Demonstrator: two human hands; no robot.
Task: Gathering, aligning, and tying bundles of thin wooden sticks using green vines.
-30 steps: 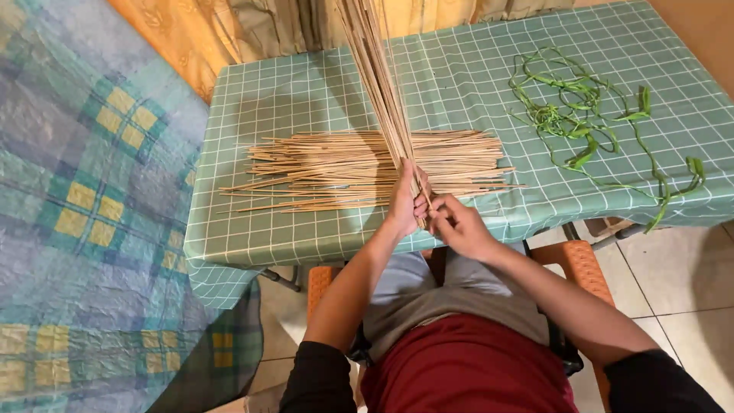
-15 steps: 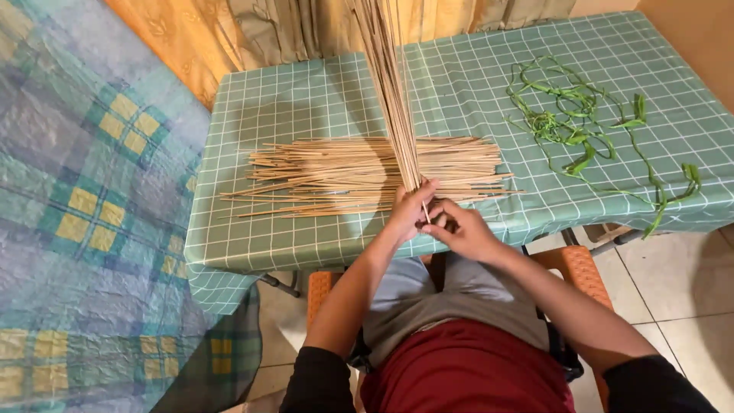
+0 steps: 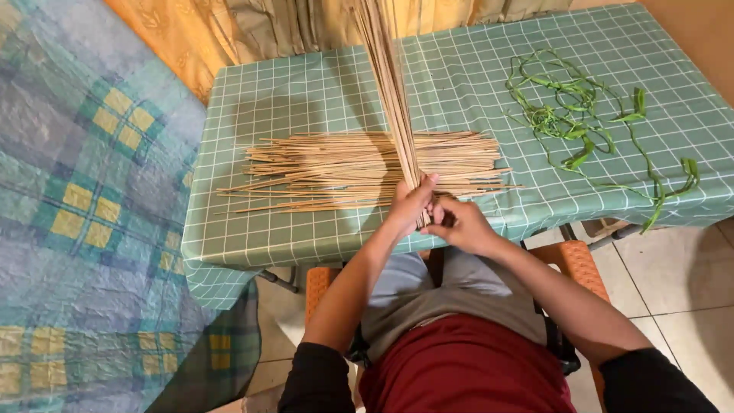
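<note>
The left hand (image 3: pixel 410 200) is wrapped around the lower end of a bundle (image 3: pixel 390 84) of thin tan sticks, clamped on it near the front edge of the surface (image 3: pixel 306 92), and the bundle rises steeply away from that grip and out of the top of the view. The right hand (image 3: pixel 457 223) sits just beside the left, touching it, with its fingers pinched together at the bundle's bottom end; whether they hold one stick or a tie there cannot be told. Behind the hands, a pile (image 3: pixel 359 170) of the same sticks lies flat across the surface, crossways to the bundle and touching its base. To do this well, it seems best to keep the left grip firm and low so the sticks do not fan out, to level their ends against the surface edge, and to let the right fingers work one stick at a time rather than disturb the whole bunch; the long free upper part could sway and spill. Right of the pile, well apart, lie green strips (image 3: pixel 581 115), loose and tangled. No package, label or sign shows anywhere; the only pattern is the green checked cloth on the surface and a blue and yellow plaid bedspread (image 3: pixel 84 214) left of the pile.
</note>
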